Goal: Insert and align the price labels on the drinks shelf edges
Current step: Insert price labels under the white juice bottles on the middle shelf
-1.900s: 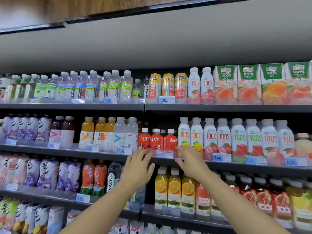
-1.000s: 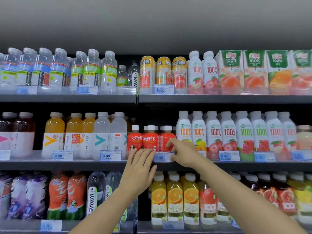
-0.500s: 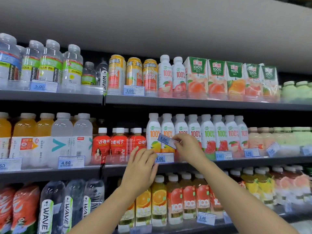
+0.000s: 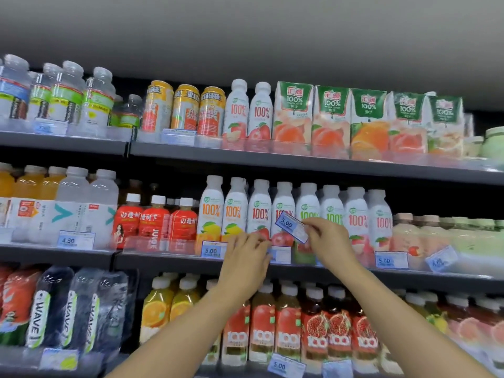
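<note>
Right hand (image 4: 328, 241) pinches the 5.00 label (image 4: 291, 226) tilted above the shelf strip (image 4: 169, 245), left hand (image 4: 245, 261) resting slack-fingered there; we expect crooked seating.

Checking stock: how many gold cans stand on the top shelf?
3: left can, middle can, right can, in a row on the top shelf; more may stand hidden behind them.
</note>
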Tool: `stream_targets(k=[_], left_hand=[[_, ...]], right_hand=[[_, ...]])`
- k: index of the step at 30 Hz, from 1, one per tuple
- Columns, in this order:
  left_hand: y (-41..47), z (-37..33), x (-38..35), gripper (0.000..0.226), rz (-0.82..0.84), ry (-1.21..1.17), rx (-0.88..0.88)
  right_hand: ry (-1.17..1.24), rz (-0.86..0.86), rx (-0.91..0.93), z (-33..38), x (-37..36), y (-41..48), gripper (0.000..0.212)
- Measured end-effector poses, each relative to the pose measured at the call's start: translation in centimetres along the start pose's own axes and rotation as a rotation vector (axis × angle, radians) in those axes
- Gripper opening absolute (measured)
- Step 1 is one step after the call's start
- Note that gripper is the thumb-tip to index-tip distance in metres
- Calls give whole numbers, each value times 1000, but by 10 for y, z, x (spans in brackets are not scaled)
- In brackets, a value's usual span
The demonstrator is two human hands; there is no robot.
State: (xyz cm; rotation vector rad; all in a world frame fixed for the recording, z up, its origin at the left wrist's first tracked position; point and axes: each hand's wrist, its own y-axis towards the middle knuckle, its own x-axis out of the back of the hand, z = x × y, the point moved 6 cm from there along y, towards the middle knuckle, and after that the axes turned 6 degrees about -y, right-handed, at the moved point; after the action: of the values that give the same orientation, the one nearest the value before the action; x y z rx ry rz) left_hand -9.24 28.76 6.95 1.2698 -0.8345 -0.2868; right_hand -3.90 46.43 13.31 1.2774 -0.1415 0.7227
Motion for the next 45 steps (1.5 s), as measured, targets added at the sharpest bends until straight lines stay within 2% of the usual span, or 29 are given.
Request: stream_targets(k=[6,11,13,16,19,22,26,33,36,41,45], left_hand=[[9,-3,4,6,-13,-15,108],[17,-11,1,15,96,66,149],[19,-11,13,15,63,36,197],[14,-6,37,10,-67,-150,292],[-9,-7,33,7,17,-155,137],[-36,2,6,24,177,11,14],[-45,2,-4,28,177,79,-29],[-42,-2,-5,34,157,107,-14],[-38,-5,-3,30,158,116,-28],[-32,-5,-2,23,164,115,6],[-33,-5,-2,23,155,97,14]], right_hand=[[62,34,43,-21,2,-1,21],[118,27,10,-26,4,-4,11],[152,7,4,-24,9,-6,11],[177,-7,13,-22,14,-7,12],[161,-6,24,-18,13,-5,12],[186,12,17,-15,5,-5,13],[244,55,-14,-15,-8,-10,17],[258,75,-13,-11,-24,-12,13],[247,78,-14,-7,-29,-12,12],[92,32,139,4,-31,-9,17],[-33,67,261,7,-36,-14,25]])
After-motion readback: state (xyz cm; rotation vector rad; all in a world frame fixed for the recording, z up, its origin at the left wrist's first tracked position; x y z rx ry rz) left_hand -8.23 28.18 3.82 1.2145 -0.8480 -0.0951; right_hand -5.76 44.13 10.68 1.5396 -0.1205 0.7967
